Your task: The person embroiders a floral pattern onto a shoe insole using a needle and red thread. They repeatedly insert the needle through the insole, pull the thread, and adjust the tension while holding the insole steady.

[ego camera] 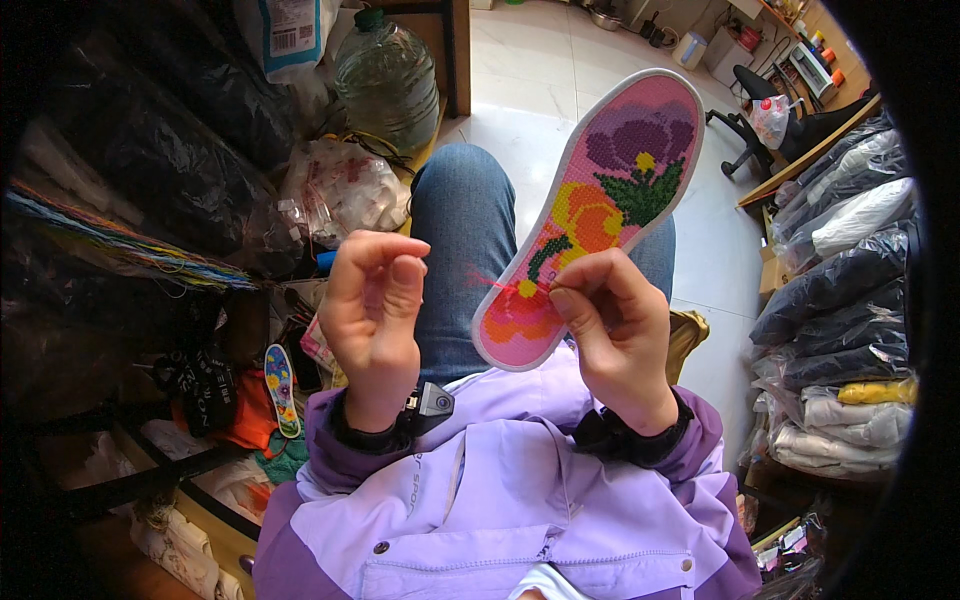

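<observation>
My right hand (619, 334) pinches the waist of an embroidered insole (592, 202) between thumb and bent fingers. The insole is tilted above my lap, its wide end up and to the right. It has a white bound edge, a pink ground and stitched purple, orange and red flowers with green leaves. A loose red thread (487, 281) with frayed ends sticks out past the left edge near the heel. My left hand (375, 322) hovers left of the insole, apart from it, fingers curled and thumb close to the forefinger. Whether anything fine is between them cannot be made out.
Colourful thread skeins (135, 244) hang at the left. Below them lies another floral insole (282, 390). A large water bottle (386, 82) and a crumpled plastic bag (345, 187) stand ahead left. Bagged garments (840, 292) are stacked at right, near an office chair (757, 112).
</observation>
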